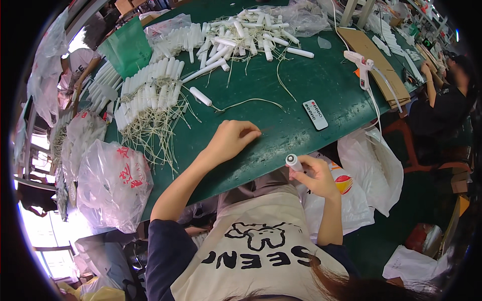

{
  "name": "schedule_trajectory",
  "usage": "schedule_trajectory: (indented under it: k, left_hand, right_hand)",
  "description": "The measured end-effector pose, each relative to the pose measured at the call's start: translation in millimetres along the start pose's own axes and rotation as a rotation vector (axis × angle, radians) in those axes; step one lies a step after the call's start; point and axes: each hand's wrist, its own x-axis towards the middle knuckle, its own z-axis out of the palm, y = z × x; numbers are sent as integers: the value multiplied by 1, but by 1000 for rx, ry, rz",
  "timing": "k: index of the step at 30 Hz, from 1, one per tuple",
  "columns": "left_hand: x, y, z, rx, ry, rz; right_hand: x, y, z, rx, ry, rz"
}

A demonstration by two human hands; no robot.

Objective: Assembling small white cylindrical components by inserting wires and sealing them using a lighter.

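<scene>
My right hand (319, 178) is closed around a short white tube (293, 161) just off the table's front edge; its round end with a dark centre faces up. My left hand (232, 143) rests over the green table, fingers curled and thumb pressed toward the forefinger. Whatever it may pinch is too small to make out. Beyond it lies a single white tube with a cord (201, 96). To its left, white tubes with pale cords (150, 93) are lined up in a bunch, the cords hanging toward me.
A heap of loose white tubes (246, 37) covers the far side. At right lie a white remote control (315, 115), a glue gun (359, 65) with its cable, and flat cardboard (374, 65). A clear plastic bag (113, 185) bulges at the left edge. Another person (447, 95) sits far right.
</scene>
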Motion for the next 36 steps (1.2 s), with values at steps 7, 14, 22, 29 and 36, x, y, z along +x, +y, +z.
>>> schedule_trajectory:
  k: [7,14,22,29,36]
  left_hand:
    - [-5,14,21,473,476,472]
    - [-17,61,39,-315,-197,-172]
    - [-15,48,38,-9,-306,-110]
    - [-15,38,48,-281,-343,-202]
    - [-12,36,34,-372,-309,-309]
  right_hand:
    - [-1,-45,15,-495,283,-88]
    - [-2,-58,31,-1020,294,-353]
    - [-11,-61,30,-1175,353,-345]
    - [-1,-69,37,-1258,384,-460]
    - [-4,-65,23,-1178,519,-413]
